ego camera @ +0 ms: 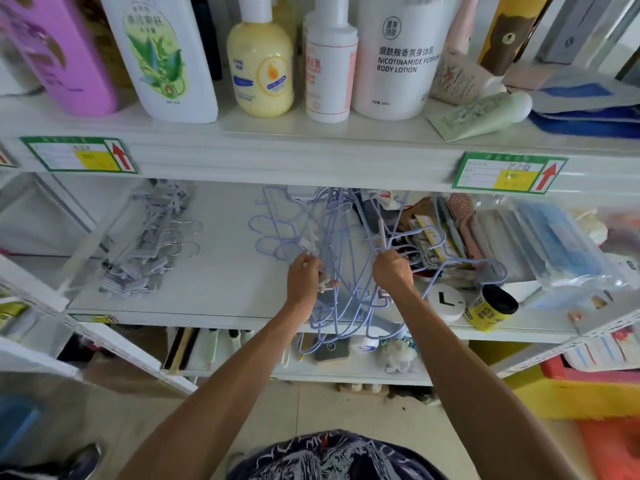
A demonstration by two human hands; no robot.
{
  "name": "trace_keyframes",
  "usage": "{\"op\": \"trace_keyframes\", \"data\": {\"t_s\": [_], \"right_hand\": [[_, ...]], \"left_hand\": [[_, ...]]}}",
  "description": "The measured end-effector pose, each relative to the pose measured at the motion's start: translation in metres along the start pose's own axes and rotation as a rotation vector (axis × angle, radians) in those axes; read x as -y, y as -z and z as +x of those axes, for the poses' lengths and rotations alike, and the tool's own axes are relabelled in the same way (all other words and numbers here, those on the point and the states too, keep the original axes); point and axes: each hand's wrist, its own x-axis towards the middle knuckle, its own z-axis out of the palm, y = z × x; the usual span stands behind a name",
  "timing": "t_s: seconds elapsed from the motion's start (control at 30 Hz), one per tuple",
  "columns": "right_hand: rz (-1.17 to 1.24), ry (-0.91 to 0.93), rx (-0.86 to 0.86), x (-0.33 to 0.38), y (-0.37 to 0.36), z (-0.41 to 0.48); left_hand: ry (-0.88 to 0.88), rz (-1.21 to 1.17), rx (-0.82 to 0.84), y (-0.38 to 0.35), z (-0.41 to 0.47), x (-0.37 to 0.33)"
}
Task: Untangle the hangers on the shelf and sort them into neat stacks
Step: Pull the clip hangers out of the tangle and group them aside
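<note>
Shop shelving all round, bottles up top, and the middle shelf (225, 292) is where I'm working. Both hands are buried in the tangle of lilac wire hangers (341, 244), which sits between them and spills over the shelf's front edge. My left hand (304, 277) is pinched shut on a wire at the tangle's left side, and my right hand (391, 270) is fisted around a few wires at its right. So I'd say we're mid-untangle, pulling the clump apart. Well off to the left of my left hand lies a pile of grey clip hangers (145, 251) that looks roughly stacked already. Just right of my right hand is a yellow-and-black jar (490, 308) plus clutter the hooks could snag. Next move, I reckon: hold one side steady and work a single hanger free, hook first, gently.
</note>
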Motion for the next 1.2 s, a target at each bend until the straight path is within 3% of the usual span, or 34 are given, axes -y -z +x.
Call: {"op": "trace_keyframes", "data": {"t_s": [0.27,0.43,0.57,0.77,0.93,1.2], "right_hand": [[-0.026,-0.001,0.031,-0.005,-0.003,-0.004],[-0.022,-0.001,0.021,-0.007,-0.003,-0.007],[-0.016,-0.009,0.008,-0.01,-0.001,-0.009],[-0.085,0.031,0.06,-0.011,-0.001,-0.007],[-0.04,0.012,0.047,-0.006,-0.001,-0.018],[0.066,-0.05,0.055,-0.009,-0.002,-0.014]], "left_hand": [[0.194,0.048,0.154,0.021,0.009,-0.016],[0.377,0.048,0.12,0.027,0.025,-0.03],[0.314,0.189,0.102,0.014,0.044,-0.035],[0.156,0.036,0.082,-0.006,0.055,-0.024],[0.057,0.024,-0.069,-0.033,0.05,-0.006],[0.075,-0.058,-0.082,-0.038,0.063,-0.004]]}}
